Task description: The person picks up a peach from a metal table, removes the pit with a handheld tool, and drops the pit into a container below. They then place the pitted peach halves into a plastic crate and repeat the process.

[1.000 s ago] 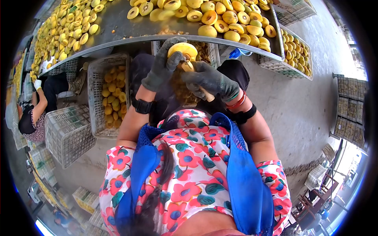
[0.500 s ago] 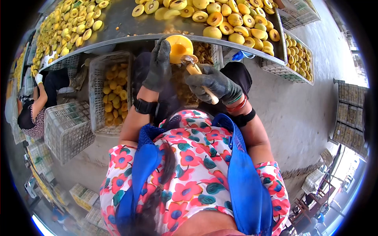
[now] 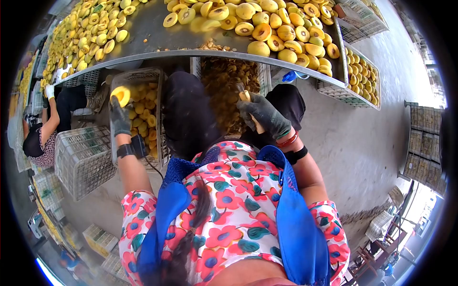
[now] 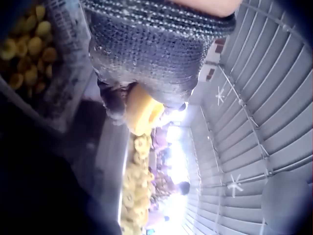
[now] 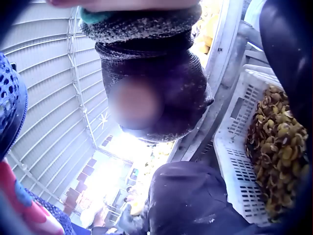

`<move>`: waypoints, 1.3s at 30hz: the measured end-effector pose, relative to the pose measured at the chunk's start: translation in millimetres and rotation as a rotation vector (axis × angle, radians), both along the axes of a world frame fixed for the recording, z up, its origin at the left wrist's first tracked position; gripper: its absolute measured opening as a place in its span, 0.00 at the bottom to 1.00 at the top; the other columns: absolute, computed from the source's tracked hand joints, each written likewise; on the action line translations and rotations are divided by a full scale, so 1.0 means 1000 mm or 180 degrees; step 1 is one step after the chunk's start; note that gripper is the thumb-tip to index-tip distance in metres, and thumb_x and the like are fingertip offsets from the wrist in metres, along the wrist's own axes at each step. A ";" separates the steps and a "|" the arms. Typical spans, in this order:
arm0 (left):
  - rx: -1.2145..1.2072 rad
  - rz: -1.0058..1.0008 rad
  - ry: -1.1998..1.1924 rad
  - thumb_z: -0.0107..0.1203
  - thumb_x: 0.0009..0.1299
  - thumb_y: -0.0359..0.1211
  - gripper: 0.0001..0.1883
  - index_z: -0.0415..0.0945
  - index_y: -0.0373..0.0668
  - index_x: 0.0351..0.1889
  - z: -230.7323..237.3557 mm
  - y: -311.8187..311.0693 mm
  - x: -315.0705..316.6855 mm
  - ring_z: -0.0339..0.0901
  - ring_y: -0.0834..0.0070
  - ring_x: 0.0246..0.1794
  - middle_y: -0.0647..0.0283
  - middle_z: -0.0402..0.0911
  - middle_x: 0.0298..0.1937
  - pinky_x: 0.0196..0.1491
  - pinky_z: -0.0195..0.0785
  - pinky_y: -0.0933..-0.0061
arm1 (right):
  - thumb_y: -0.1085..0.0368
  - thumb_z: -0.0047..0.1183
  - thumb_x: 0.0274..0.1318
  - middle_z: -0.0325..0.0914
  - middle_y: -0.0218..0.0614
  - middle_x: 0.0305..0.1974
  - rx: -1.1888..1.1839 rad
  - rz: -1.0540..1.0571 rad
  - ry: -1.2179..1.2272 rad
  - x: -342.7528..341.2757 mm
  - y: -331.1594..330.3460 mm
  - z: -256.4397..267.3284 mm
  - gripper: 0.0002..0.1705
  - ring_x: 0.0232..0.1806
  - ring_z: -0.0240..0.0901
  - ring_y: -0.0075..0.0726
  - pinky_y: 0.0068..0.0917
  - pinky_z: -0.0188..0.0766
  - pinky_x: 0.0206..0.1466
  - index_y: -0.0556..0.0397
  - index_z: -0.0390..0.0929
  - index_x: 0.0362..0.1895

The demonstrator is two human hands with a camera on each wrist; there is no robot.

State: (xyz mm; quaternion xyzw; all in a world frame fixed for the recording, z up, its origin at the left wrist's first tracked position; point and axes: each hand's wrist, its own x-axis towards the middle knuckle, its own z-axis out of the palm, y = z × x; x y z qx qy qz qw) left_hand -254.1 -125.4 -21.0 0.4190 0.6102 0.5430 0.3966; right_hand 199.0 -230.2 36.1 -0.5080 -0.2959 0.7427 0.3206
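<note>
In the head view my gloved left hand (image 3: 120,118) holds a yellow peach half (image 3: 121,96), its hollow facing up, over the left crate (image 3: 137,74) of pitted halves. The left wrist view shows that peach half (image 4: 142,111) between the gloved fingers and thumb. My gloved right hand (image 3: 268,116) grips a pitting tool by its wooden handle (image 3: 259,127), its metal end pointing away from me. Beneath lies a crate of brown pits and scraps (image 3: 224,78), between my knees. The tool is hidden behind the glove in the right wrist view.
A metal table (image 3: 157,28) stretches across the front, with peach halves (image 3: 286,33) heaped at right and more at left. Another filled crate (image 3: 360,76) stands right of it. An upturned crate (image 3: 82,159) sits at left, near another person (image 3: 45,138).
The right hand turned the tool in the peach half, then drew back toward the right knee. My left hand carried the hollowed half leftward, from the table's edge to over the left crate.
</note>
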 end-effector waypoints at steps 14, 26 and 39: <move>0.1849 -0.0850 0.3135 0.53 0.66 0.46 0.25 0.72 0.37 0.53 0.002 0.130 0.141 0.71 0.55 0.56 0.50 0.74 0.55 0.58 0.64 0.62 | 0.62 0.52 0.57 0.66 0.25 0.18 0.0177 0.0045 -0.0383 -0.014 0.005 -0.001 0.08 0.14 0.62 0.21 0.20 0.60 0.17 0.51 0.69 0.34; 0.0059 -0.2521 0.2845 0.54 0.66 0.47 0.30 0.65 0.37 0.59 0.011 0.185 0.284 0.77 0.60 0.47 0.51 0.74 0.56 0.50 0.69 0.66 | 0.67 0.53 0.55 0.66 0.21 0.23 0.0393 -0.0216 -0.0494 -0.013 -0.012 -0.004 0.05 0.23 0.60 0.15 0.19 0.59 0.24 0.54 0.71 0.34; 0.0531 -0.2706 -0.0212 0.50 0.70 0.36 0.21 0.65 0.36 0.59 0.074 0.032 0.262 0.75 0.78 0.41 0.62 0.73 0.51 0.42 0.70 0.78 | 0.59 0.57 0.51 0.76 0.55 0.28 0.2328 -0.0828 -0.2332 -0.018 0.012 0.027 0.19 0.32 0.74 0.64 0.48 0.70 0.32 0.56 0.67 0.43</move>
